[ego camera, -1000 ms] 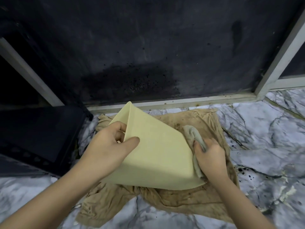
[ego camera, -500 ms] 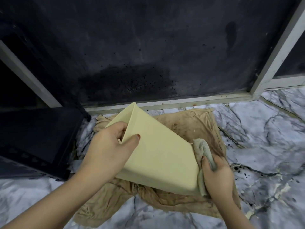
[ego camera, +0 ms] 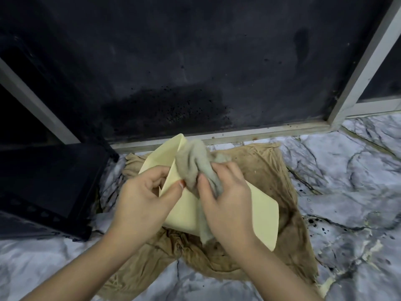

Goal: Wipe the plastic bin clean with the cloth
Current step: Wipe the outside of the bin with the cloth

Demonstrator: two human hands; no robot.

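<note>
At frame centre the pale yellow plastic bin (ego camera: 263,216) lay tilted on a brown rag (ego camera: 267,170) — left hand (ego camera: 141,203) gripped its rim, right hand (ego camera: 227,205) clutched the grey cloth (ego camera: 193,164) against it.

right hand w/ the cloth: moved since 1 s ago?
Yes. The right hand carried the grey cloth up the bin, away from the viewer, toward the window frame.

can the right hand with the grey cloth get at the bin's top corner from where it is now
Probably yes. The right hand grips the grey cloth, which already drapes near the top corner of the yellow bin; the left hand holds the rim lower down, clear of it.
</note>
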